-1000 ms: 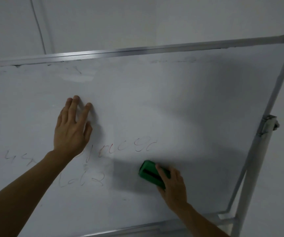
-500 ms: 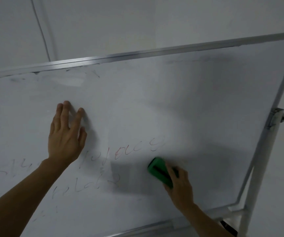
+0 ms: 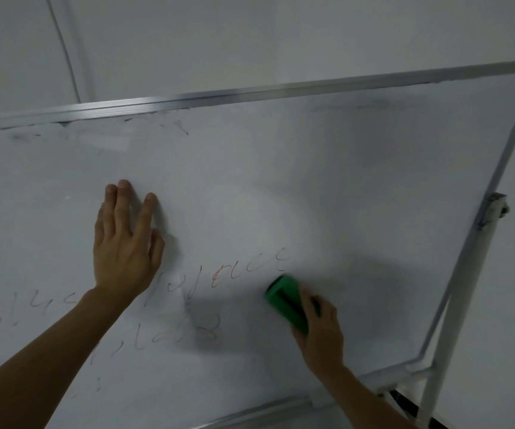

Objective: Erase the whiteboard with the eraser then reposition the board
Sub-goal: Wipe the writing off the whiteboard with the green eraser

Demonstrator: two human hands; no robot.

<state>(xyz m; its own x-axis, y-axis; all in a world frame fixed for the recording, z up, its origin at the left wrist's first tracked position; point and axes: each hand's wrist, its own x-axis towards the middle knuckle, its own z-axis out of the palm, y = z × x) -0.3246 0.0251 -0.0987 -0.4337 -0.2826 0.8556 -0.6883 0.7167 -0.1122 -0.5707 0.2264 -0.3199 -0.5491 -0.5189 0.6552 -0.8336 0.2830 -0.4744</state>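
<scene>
Two hands (image 3: 124, 252) (image 3: 321, 332), eraser (image 3: 284, 300) on whiteboard (image 3: 358, 181)

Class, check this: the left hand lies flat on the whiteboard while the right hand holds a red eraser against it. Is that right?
No: the head view shows the eraser is green, not red. The left hand does lie flat on the whiteboard, and the right hand holds the eraser against it.

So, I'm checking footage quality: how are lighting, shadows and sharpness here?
Head view: dim grey light; soft bright patch on the white metal-framed whiteboard; left hand and right hand, gripping the green block eraser, cast dark shadows; red writing faint, slightly blurred.
</scene>
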